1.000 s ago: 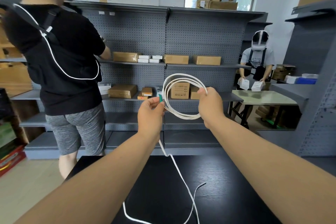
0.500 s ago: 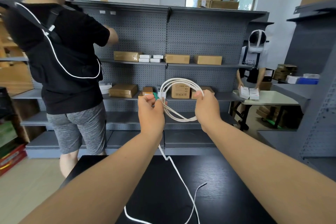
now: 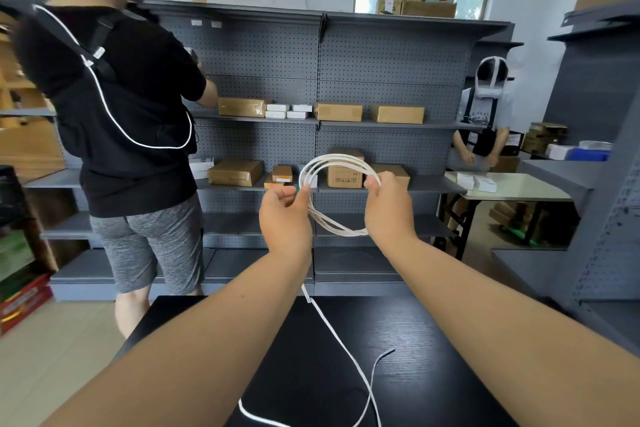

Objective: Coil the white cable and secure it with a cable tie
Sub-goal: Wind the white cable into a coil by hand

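Both sides of coiled white cable (image 3: 332,161) pinched: left hand (image 3: 285,215) left edge, right hand (image 3: 388,208) right edge.

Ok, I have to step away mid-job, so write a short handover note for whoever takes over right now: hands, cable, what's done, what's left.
Left hand pinches the left side of the white cable coil, with a small green piece at its fingertips; whether that is the tie I cannot tell.
Right hand grips the coil's right side.
The coil is held up in the air; the loose tail runs down onto the black table.
Done: several loops formed.
Left: wind in the tail, then fasten the tie round the coil.
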`<control>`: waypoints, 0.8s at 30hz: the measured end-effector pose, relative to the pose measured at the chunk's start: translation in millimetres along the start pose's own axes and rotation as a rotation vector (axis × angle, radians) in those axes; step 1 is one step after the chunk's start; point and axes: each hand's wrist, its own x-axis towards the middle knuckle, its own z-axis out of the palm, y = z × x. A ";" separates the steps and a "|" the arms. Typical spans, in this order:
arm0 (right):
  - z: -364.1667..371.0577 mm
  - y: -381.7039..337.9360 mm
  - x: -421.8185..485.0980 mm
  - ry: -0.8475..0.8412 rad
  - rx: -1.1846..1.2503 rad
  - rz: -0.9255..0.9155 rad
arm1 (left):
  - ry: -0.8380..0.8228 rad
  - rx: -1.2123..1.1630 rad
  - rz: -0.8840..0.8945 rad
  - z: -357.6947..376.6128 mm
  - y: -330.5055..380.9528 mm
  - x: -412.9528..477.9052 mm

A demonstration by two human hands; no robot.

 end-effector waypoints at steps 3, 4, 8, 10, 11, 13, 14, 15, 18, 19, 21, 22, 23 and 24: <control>0.4 0.2 -0.8 -0.008 0.001 0.003 | 0.002 0.057 0.050 -2.1 -3.0 1.0; 0.3 0.3 -1.2 -0.015 0.012 0.011 | -0.001 0.063 0.053 -2.4 -4.0 1.1; 2.5 3.7 -0.1 -0.038 0.113 0.140 | -0.038 0.021 0.062 -3.7 -5.4 1.7; 4.8 5.7 0.8 -0.050 0.158 0.217 | -0.063 0.030 0.078 -4.5 -5.0 0.7; 5.6 6.5 1.2 -0.055 0.175 0.242 | -0.074 0.027 0.083 -4.8 -4.4 -0.2; 6.3 7.6 2.4 -0.068 0.188 0.270 | -0.093 0.006 0.087 -4.9 -4.2 -1.1; 6.5 8.3 2.9 -0.075 0.189 0.280 | -0.096 0.000 0.088 -4.8 -4.3 -1.1; 6.6 8.8 3.3 -0.079 0.190 0.291 | -0.094 0.003 0.084 -4.8 -4.7 -1.2; 7.7 11.6 4.4 -0.081 0.197 0.328 | -0.101 0.026 0.068 -4.5 -5.8 0.3; 8.3 12.5 4.7 -0.081 0.199 0.333 | -0.111 0.027 0.063 -4.7 -6.6 1.1; 9.6 14.3 5.5 -0.080 0.197 0.336 | -0.128 -0.002 0.045 -5.1 -7.4 1.5; 10.1 15.0 5.9 -0.081 0.194 0.335 | -0.137 -0.027 0.036 -5.4 -7.9 1.7; 10.6 15.6 6.2 -0.081 0.194 0.335 | -0.149 -0.052 0.038 -6.1 -7.8 1.3; 11.0 16.2 6.6 -0.083 0.198 0.337 | -0.164 -0.075 0.048 -6.6 -7.8 1.4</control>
